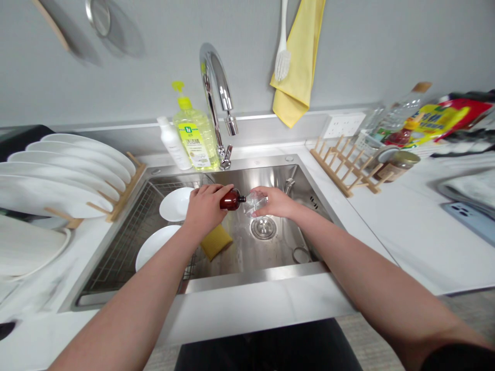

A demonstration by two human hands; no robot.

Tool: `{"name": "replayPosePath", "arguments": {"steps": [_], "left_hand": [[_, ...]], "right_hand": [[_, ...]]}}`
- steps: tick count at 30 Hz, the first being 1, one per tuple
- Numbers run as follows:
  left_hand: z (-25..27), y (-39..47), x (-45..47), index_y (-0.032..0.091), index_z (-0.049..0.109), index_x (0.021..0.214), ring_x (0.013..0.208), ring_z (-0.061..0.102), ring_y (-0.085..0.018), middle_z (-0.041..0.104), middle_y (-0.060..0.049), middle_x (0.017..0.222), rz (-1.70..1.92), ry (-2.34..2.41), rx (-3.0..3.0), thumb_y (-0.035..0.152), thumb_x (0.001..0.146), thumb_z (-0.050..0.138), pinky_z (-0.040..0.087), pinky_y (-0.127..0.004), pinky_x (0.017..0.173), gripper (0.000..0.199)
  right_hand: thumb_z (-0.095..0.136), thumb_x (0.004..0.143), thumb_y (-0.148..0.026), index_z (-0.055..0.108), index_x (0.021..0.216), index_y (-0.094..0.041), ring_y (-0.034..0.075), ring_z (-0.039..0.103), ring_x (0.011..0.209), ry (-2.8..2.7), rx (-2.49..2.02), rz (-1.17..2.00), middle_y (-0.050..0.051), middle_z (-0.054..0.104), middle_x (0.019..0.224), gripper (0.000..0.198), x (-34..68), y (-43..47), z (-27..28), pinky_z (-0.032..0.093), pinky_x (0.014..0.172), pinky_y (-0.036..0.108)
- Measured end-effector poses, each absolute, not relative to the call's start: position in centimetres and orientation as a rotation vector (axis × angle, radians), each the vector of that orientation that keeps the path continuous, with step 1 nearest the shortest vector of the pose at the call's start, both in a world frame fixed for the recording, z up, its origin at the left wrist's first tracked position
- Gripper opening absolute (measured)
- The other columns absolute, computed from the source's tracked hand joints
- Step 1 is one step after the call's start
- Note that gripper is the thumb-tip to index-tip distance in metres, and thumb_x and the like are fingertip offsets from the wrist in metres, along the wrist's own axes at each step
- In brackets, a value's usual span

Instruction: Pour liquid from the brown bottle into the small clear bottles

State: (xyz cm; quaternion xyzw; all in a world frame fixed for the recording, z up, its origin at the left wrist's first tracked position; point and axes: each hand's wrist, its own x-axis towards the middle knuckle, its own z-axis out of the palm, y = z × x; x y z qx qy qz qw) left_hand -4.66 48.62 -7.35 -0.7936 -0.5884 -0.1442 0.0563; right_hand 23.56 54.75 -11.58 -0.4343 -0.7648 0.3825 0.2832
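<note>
My left hand (pixel 207 208) is wrapped round a brown bottle (pixel 231 200), tipped on its side with its dark neck pointing right. My right hand (pixel 274 202) grips a small clear glass (pixel 253 203), and the bottle's mouth is at the glass's opening. Whether any liquid flows between them I cannot tell. Both hands are over the steel sink (pixel 240 255), just above the drain (pixel 263 227). Below my left hand lies a yellow sponge (pixel 216 242). White bowls (pixel 176 204) sit in the wire rack (pixel 116 263) on the sink's left side.
A chrome faucet (pixel 216 77) rises behind the sink, beside a dish soap bottle (pixel 195 136) and a white bottle (pixel 172 141). Plates (pixel 58 180) stand in a wooden rack on the left. Another wooden rack (pixel 332 167), jars and a phone (pixel 469 224) are at right.
</note>
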Motion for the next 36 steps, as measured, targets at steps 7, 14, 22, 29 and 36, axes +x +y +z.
{"name": "replayPosePath", "arguments": {"steps": [7,14,22,29,36], "left_hand": [[-7.34,48.56,-4.65,0.037,0.065,0.163,0.14,0.065,-0.039,0.075,-0.009,0.154,-0.446,-1.753,-2.405,0.026,0.093,0.076,0.046,-0.056,0.116,0.071],[-7.29,48.52,-4.59,0.038,0.066,0.163,0.141,0.065,-0.039,0.075,-0.009,0.154,-0.443,-1.761,-2.402,0.026,0.093,0.076,0.044,-0.057,0.119,0.072],[-7.33,48.55,-4.62,0.036,0.066,0.163,0.14,0.065,-0.04,0.075,-0.009,0.154,-0.459,-1.738,-2.405,0.025,0.092,0.076,0.044,-0.059,0.12,0.072],[-7.12,48.4,-4.44,0.037,0.066,0.163,0.142,0.064,-0.041,0.075,-0.009,0.156,-0.432,-1.75,-2.404,0.024,0.093,0.075,0.042,-0.06,0.121,0.072],[-7.13,48.33,-4.46,0.036,0.066,0.163,0.141,0.064,-0.04,0.074,-0.009,0.156,-0.45,-1.729,-2.403,0.022,0.092,0.075,0.042,-0.06,0.121,0.073]], "right_hand": [[0.109,0.063,-0.031,0.081,0.129,-0.022,0.028,0.08,0.111,-2.063,-1.144,1.019,0.005,0.084,0.118,0.072,23.56,54.58,-11.27,0.06,0.105,0.04],[0.108,0.062,-0.031,0.08,0.125,-0.023,0.027,0.079,0.109,-2.064,-1.143,1.006,0.003,0.084,0.115,0.069,23.52,54.52,-11.14,0.059,0.104,0.04],[0.107,0.063,-0.032,0.079,0.122,-0.023,0.027,0.078,0.106,-2.098,-1.153,0.976,0.003,0.083,0.113,0.066,23.5,54.48,-11.04,0.057,0.1,0.037],[0.107,0.063,-0.033,0.078,0.121,-0.022,0.026,0.077,0.106,-2.105,-1.14,0.999,0.003,0.083,0.113,0.065,23.53,54.4,-10.95,0.056,0.1,0.037],[0.106,0.061,-0.033,0.078,0.12,-0.022,0.026,0.077,0.105,-2.104,-1.169,0.977,0.002,0.083,0.111,0.065,23.43,54.31,-10.9,0.056,0.099,0.037]]}}
